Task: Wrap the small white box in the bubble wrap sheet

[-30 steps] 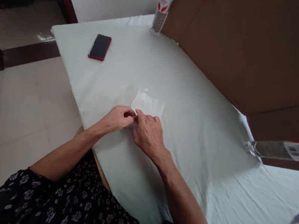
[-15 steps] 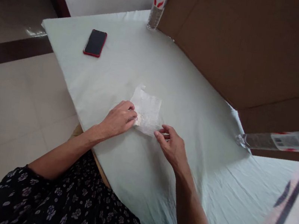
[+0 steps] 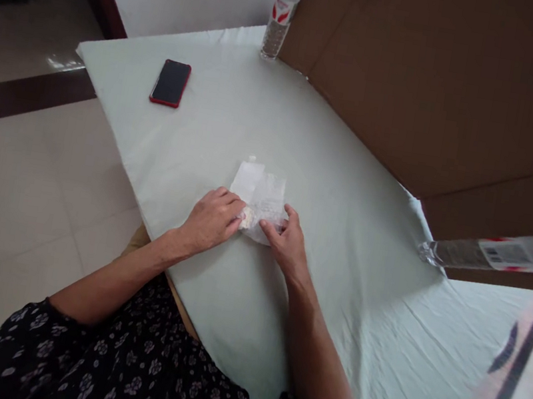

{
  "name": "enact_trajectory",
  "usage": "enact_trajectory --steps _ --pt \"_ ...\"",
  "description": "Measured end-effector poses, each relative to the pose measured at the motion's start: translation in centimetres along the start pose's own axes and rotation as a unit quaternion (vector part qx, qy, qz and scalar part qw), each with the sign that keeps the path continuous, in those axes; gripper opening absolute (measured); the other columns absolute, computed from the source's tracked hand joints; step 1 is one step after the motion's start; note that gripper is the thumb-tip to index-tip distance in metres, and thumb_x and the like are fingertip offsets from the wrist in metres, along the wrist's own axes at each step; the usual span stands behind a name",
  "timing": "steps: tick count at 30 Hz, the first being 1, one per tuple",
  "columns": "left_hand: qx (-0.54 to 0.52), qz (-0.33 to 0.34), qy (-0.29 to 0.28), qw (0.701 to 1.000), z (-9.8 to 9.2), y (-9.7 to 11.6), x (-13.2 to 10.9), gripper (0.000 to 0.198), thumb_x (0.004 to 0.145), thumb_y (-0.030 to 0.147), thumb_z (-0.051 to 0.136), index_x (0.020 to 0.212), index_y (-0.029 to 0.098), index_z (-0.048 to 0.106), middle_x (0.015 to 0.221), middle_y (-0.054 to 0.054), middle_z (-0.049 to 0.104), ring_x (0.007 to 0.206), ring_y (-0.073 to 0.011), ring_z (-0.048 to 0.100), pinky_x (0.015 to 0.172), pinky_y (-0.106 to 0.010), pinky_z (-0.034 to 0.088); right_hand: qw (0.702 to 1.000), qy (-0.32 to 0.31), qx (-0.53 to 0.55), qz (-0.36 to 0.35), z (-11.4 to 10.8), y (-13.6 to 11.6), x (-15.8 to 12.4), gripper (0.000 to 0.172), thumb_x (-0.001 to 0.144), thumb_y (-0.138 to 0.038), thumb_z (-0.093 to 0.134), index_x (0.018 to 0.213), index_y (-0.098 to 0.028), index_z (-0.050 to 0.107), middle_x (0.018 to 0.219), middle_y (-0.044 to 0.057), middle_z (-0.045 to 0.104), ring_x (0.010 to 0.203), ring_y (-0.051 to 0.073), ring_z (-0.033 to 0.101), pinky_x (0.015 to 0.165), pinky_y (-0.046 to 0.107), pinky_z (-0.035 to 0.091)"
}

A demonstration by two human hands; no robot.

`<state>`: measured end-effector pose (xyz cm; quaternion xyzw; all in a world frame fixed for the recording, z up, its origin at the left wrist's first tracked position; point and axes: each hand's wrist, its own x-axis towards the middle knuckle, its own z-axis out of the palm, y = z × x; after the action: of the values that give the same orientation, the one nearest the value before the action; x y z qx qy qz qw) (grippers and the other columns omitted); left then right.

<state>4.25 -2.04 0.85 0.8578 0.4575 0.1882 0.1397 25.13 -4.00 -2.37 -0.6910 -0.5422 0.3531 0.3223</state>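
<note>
Resting between my two hands is a small pale item (image 3: 247,218), at the near edge of a see-through wrapper (image 3: 271,193) with a white panel at its left. From my end I see the left hand (image 3: 213,215) with its grip closed on the item's left side, thumb and fingertips bunched together. The right hand (image 3: 289,240) is at the wrapper's right edge, thumb and fingers bent; I can't tell whether that grip pinches the film or only touches it. All this is near the front edge of the desk (image 3: 220,111), on its pale green cloth. Farther off, toward the back left, I have a red-cased phone (image 3: 170,83) lying flat. A water bottle (image 3: 279,19) stands beside a large cardboard sheet (image 3: 405,93), and a second bottle (image 3: 510,257) is at the sheet's right end.
</note>
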Motion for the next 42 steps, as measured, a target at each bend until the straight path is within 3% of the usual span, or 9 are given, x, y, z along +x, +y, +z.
enact_trajectory --steps 4,12,19,25,28,36,42 --pt "0.037 0.014 -0.033 0.999 -0.7 -0.1 0.4 0.019 0.098 0.024 0.053 0.095 0.016 0.07 0.103 -0.009 0.074 0.098 -0.0266 0.058 0.09 -0.041 0.048 1.0 0.007 0.023 -0.005 0.8 -0.5 -0.1 0.083 0.078 -0.043 0.065 0.149 -0.01 0.038 0.075 0.0 0.066 0.063 0.019 0.056 0.065 0.035 0.05" --pt "0.015 -0.008 -0.088 0.996 -0.7 0.0 0.9 0.016 0.097 0.021 0.054 0.098 0.016 0.069 0.109 -0.011 0.071 0.104 -0.0255 0.062 0.084 -0.034 0.052 0.998 0.014 0.055 -0.025 1.9 -3.0 -0.5 0.084 0.079 -0.037 0.061 0.154 -0.013 0.031 0.071 -0.004 0.058 0.058 0.016 0.052 0.056 0.031 0.048" --pt "-0.023 -0.013 -0.084 0.996 -0.3 -0.2 0.8 0.012 0.096 0.019 0.055 0.098 0.016 0.066 0.109 -0.01 0.069 0.106 -0.0237 0.064 0.089 -0.034 0.054 0.995 0.016 0.096 -0.017 2.2 -3.7 -0.7 0.082 0.081 -0.038 0.06 0.154 -0.015 0.029 0.072 -0.005 0.056 0.06 0.016 0.053 0.056 0.031 0.048" --pt "-0.029 -0.012 -0.074 0.997 0.0 -0.2 0.5 0.013 0.097 0.019 0.053 0.099 0.016 0.066 0.111 -0.01 0.069 0.107 -0.0239 0.065 0.091 -0.035 0.054 0.994 0.011 0.107 0.011 1.6 -2.5 -0.2 0.091 0.077 -0.05 0.07 0.151 -0.015 0.032 0.077 -0.001 0.062 0.062 0.017 0.056 0.054 0.031 0.048" --pt "-0.019 -0.015 -0.07 0.997 0.1 -0.2 0.5 0.011 0.096 0.018 0.054 0.098 0.017 0.065 0.11 -0.01 0.069 0.106 -0.0234 0.064 0.089 -0.034 0.054 0.995 -0.004 0.094 0.007 1.9 -1.9 0.4 0.086 0.079 -0.046 0.068 0.15 -0.013 0.033 0.074 -0.001 0.064 0.058 0.018 0.055 0.053 0.032 0.047" --pt "-0.014 -0.012 -0.073 0.997 -0.2 0.0 0.6 0.011 0.096 0.017 0.054 0.096 0.017 0.065 0.107 -0.009 0.069 0.104 -0.0231 0.064 0.087 -0.033 0.054 0.989 0.067 -0.119 -0.058 2.5 -3.6 -0.8 0.077 0.081 -0.03 0.051 0.154 -0.016 0.033 0.061 -0.007 0.054 0.057 0.017 0.054 0.06 0.029 0.04" --pt "-0.009 -0.02 -0.096 0.995 -0.5 0.7 0.9 0.015 0.097 0.014 0.051 0.096 0.015 0.066 0.106 -0.01 0.069 0.105 -0.0243 0.064 0.088 -0.034 0.055 0.996 0.057 -0.021 -0.063 2.6 -4.7 -0.7 0.075 0.083 -0.032 0.054 0.153 -0.01 0.035 0.062 -0.007 0.055 0.058 0.016 0.054 0.065 0.031 0.046"
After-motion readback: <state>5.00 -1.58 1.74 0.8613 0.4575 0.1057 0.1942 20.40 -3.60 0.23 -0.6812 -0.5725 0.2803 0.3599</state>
